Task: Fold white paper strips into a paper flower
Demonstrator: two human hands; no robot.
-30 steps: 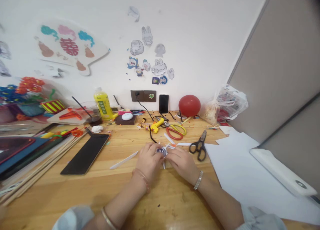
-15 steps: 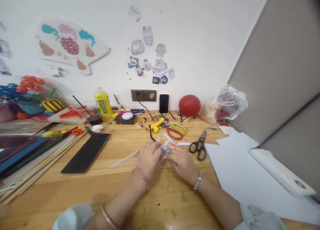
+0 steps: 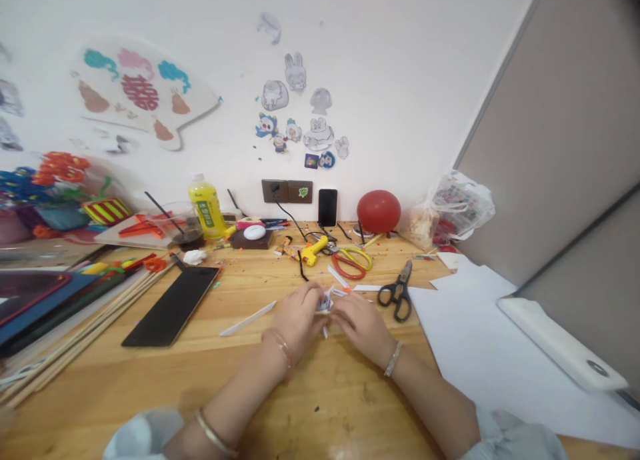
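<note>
Near the middle of the wooden table (image 3: 240, 373), my left hand (image 3: 299, 315) grips a small white paper piece with dark markings (image 3: 325, 304) from its left side. The fingers of my right hand (image 3: 361, 323) close on the piece's right side, and its lower part is partly hidden between both hands. White paper strips poke out around it. A loose white strip (image 3: 249, 319) lies left of my left hand. Black-handled scissors (image 3: 397, 293) rest to the right of my right hand.
Behind my hands lie red-and-yellow scissors (image 3: 353, 263) and a yellow glue gun (image 3: 315, 251). A black tablet-like slab (image 3: 173, 307) and wooden sticks (image 3: 95, 320) are at left. White paper sheets (image 3: 500, 353) cover the right side. A red balloon (image 3: 379, 211) sits by the wall.
The paper piece has turned between my fingers and sits slightly further left, with a strip now pointing down below it. My left hand has tilted a little and my right hand shifted slightly left.
</note>
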